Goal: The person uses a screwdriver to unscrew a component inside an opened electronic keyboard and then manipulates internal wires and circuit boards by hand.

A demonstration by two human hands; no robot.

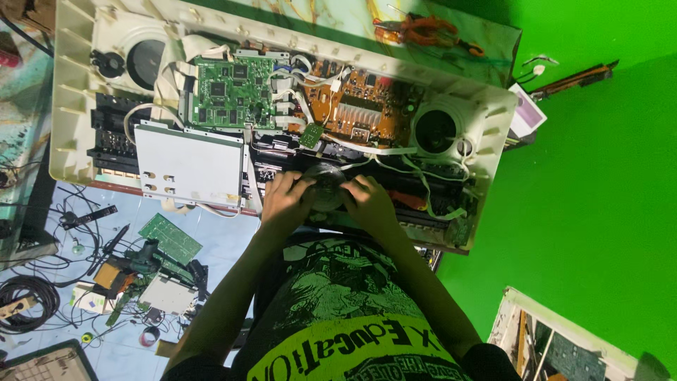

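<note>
Below my chin, both forearms reach to the opened keyboard casing, its back off and its boards bare. Largest inside are the grey metal plate, the green circuit board and the orange board. At the near edge I hold a round dark speaker between both hands. Its thin white wires cross just beside it; I judge a tug or slip could strain them. My left hand and right hand curl closed around the speaker's opposite sides.
</note>
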